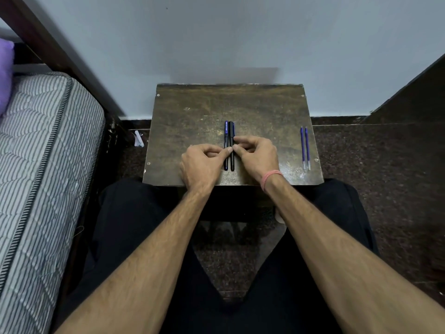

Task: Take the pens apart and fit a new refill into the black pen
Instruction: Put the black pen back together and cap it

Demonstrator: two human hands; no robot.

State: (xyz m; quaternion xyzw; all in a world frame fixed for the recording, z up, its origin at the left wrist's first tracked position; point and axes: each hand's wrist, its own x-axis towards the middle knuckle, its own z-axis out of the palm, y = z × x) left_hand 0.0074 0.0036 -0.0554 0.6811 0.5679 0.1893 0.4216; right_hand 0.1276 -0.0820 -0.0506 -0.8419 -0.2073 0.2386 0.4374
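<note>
A blue pen [226,131] and a black pen [231,131] lie side by side, touching, at the middle of a small worn wooden table [192,116], pointing away from me. My left hand [202,162] is curled, its thumb and fingertip pressed on the blue pen from the left. My right hand [258,155] pinches the black pen from the right, its index finger on the barrel. Our fingertips meet over the pens' middles and hide that part. Two thin blue refills [302,145] lie parallel near the table's right edge.
The table stands against a pale wall, with my knees at its near edge. A striped mattress [36,141] with a purple pillow [4,68] is close on the left. A scrap of paper [139,139] lies on the dark floor beside the table.
</note>
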